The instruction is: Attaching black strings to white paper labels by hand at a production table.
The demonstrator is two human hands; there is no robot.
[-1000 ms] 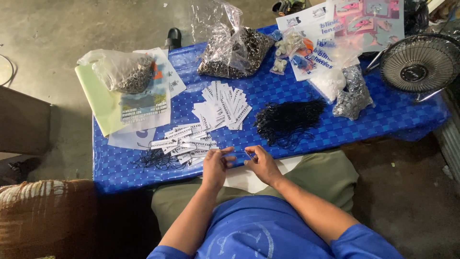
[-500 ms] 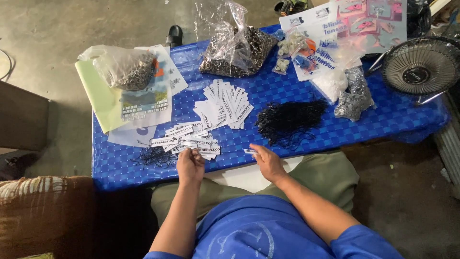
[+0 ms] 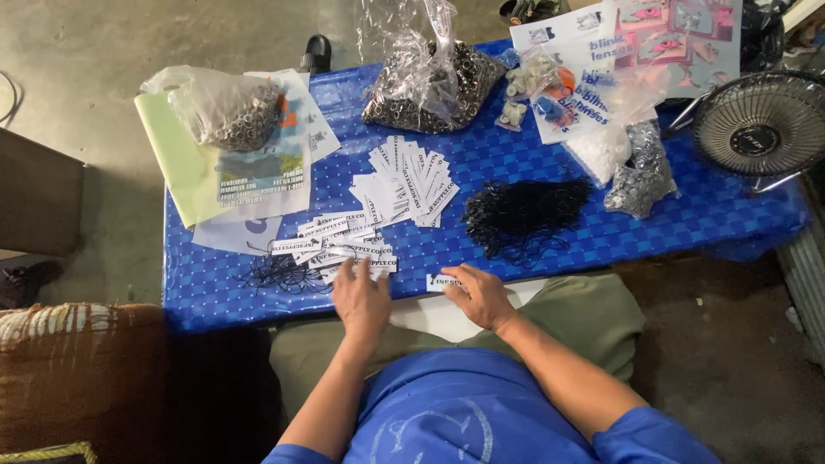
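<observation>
left hand [image 3: 361, 296]: fingers spread flat on strung tags [image 3: 339, 249], table [image 3: 206, 292] front edge.
right hand [image 3: 481, 295]: pinching one loose tag [image 3: 443, 281].
step: probably placing a finished tag; next needs a black string [image 3: 524, 215].

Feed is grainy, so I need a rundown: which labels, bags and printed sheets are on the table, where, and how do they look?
Single tag: near edge, under right hand; white, black print.
Tag pile: by left hand; white strips.
Fanned tags: centre.
Clear bag: far edge, dark rings.
Bag: far left, on pale sheets.
Printed sheets: far right; white, blue, pink.
</observation>
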